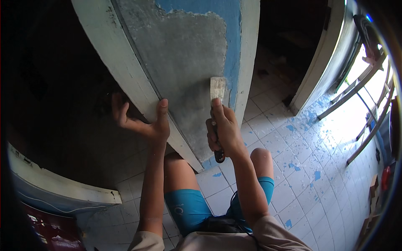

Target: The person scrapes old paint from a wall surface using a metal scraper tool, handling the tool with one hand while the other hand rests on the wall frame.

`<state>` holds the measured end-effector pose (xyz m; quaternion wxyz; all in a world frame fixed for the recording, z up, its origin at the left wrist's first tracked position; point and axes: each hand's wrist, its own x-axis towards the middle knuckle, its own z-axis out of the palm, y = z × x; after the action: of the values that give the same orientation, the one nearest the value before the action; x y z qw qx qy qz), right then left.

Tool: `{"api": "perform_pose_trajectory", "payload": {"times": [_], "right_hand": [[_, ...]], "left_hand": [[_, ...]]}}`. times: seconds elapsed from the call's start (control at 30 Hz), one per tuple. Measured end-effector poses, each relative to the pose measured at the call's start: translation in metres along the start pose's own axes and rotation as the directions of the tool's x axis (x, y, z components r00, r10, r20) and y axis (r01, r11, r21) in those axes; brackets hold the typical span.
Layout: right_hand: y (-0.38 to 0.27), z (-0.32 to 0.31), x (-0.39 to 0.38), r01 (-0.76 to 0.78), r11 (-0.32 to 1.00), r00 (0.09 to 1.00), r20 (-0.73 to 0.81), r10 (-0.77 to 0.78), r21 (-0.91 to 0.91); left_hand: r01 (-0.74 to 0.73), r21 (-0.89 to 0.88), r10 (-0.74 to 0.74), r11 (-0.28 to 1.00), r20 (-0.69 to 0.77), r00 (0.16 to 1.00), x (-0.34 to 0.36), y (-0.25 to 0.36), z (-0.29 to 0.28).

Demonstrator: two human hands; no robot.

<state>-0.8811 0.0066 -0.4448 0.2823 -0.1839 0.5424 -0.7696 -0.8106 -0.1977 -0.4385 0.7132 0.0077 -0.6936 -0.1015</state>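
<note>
Pressing a scraper flat against the door, the right hand has its grip clamped on the dark handle, forefinger along the blade, just beside remaining blue paint. The left hand holds the door's left edge, fingers wrapped behind. Blue paint flakes litter the tiled floor to the right.

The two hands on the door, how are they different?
The right hand is closed around a scraper, its blade pressed flat on the door where grey meets blue paint. The left hand holds no tool; it grips the door's pale edge, thumb in front, fingers behind. The right hand sits slightly lower. Both are bare and touch the same door.
</note>
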Motion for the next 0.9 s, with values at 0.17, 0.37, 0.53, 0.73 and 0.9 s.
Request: {"api": "perform_pose_trajectory", "payload": {"times": [0.17, 0.37, 0.53, 0.73, 0.9], "right_hand": [[0.008, -0.011, -0.007, -0.015, 0.999, 1.0, 0.009, 0.015, -0.046], [-0.033, 0.001, 0.007, 0.105, 0.986, 0.994, -0.023, -0.109, -0.13], [-0.001, -0.002, 0.0, -0.012, 0.993, 0.999, -0.042, 0.007, -0.118], [0.009, -0.006, -0.006, 0.003, 0.996, 1.0, -0.014, -0.004, -0.086], [-0.021, 0.002, -0.005, 0.054, 0.989, 0.998, -0.017, -0.057, -0.138]], "left_hand": [[-0.034, 0.008, 0.034, 0.999, 0.006, 0.999, -0.001, -0.002, -0.001], [-0.009, 0.013, 0.01, 1.0, -0.018, 1.0, 0.004, 0.0, 0.0], [-0.017, -0.03, 0.017, 0.999, -0.013, 1.0, 0.002, 0.001, 0.001], [-0.036, 0.053, 0.036, 0.998, -0.002, 0.999, 0.002, 0.0, -0.003], [-0.011, 0.006, 0.011, 1.0, -0.034, 0.999, 0.003, 0.003, -0.005]]}}
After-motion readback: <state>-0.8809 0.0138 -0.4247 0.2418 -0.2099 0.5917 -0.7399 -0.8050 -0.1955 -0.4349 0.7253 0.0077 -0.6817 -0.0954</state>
